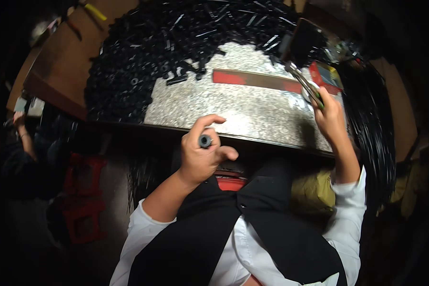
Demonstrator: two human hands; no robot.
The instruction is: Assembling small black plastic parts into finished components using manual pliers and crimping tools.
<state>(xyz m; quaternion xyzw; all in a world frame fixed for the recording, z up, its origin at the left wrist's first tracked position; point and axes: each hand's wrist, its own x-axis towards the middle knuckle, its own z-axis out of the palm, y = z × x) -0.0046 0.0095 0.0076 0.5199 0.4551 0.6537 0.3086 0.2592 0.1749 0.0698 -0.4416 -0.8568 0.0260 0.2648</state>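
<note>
My left hand (pixel 202 152) is in front of the table's near edge. Its lower fingers curl round a short black tube (pixel 205 141), seen end-on with its round hole towards me. The thumb and forefinger of that hand stand apart. Over the right side of the tabletop, my right hand (pixel 330 117) grips a slim metal hand tool (pixel 304 81) with some green at its handle. Its exact kind is hard to make out. A round white thing (pixel 308 91) lies partly hidden behind the tool.
A large heap of black tubes (pixel 143 57) covers the table's left and back. A red and brown bar (pixel 255 80) lies on the speckled tabletop (pixel 214 107). Near my right hand are a red box (pixel 325 76) and long black strands (pixel 374 128). Red stools (pixel 83 200) stand left; another person's hand (pixel 19 120) shows there.
</note>
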